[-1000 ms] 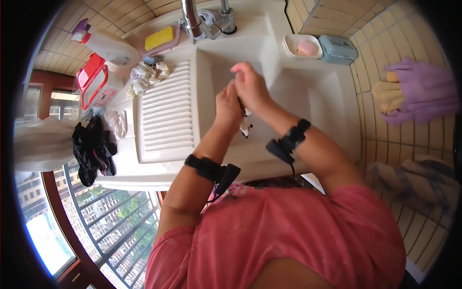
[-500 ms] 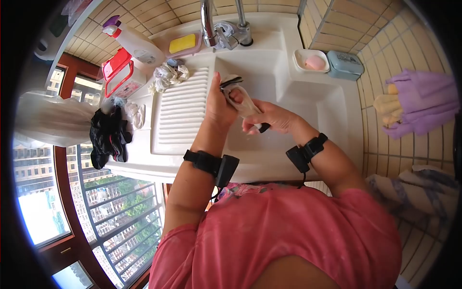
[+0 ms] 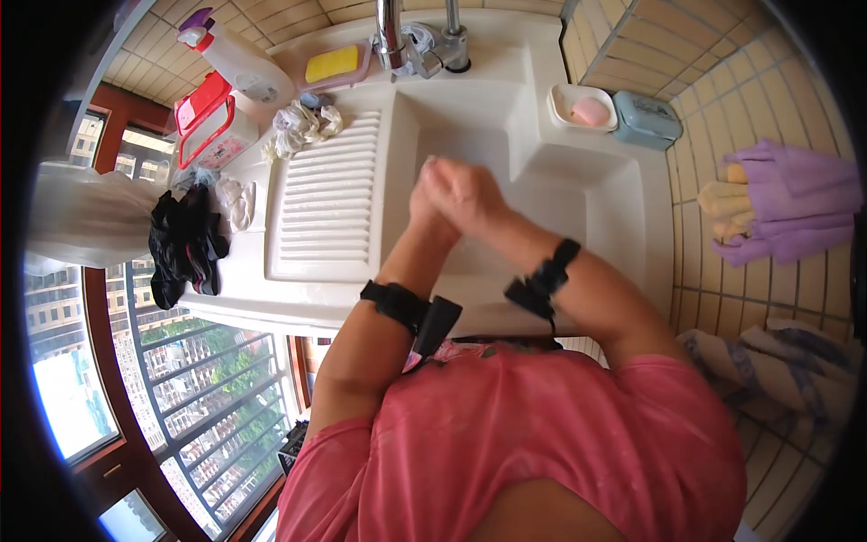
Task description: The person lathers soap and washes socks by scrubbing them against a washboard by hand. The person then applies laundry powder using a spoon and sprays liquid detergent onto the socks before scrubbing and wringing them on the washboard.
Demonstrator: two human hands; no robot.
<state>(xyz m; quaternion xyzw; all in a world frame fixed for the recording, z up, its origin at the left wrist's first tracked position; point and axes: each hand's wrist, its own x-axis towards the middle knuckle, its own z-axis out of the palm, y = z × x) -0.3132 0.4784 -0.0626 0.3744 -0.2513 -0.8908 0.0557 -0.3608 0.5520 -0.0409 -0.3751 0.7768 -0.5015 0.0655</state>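
Observation:
Over the sink basin [image 3: 465, 143], my left hand [image 3: 426, 215] and my right hand [image 3: 471, 191] are pressed together, fingers closed. The right hand lies over the left and is slightly blurred. The white sock with black ends, seen in both hands a moment earlier, is hidden inside the grip. To the left of my hands is the ribbed washboard [image 3: 323, 203] built into the sink. A faucet [image 3: 390, 41] rises at the back of the basin.
Left of the washboard lie crumpled white socks [image 3: 302, 126] and a heap of dark socks [image 3: 187, 239]. A spray bottle [image 3: 239, 68], a red-lidded box [image 3: 212, 126] and a yellow sponge [image 3: 332, 65] stand behind. A soap dish [image 3: 562, 110] and blue-grey box [image 3: 647, 121] sit right.
My hands have come together, right over left, and moved slightly up. The sock, visible between them before, is now hidden in the closed grip.

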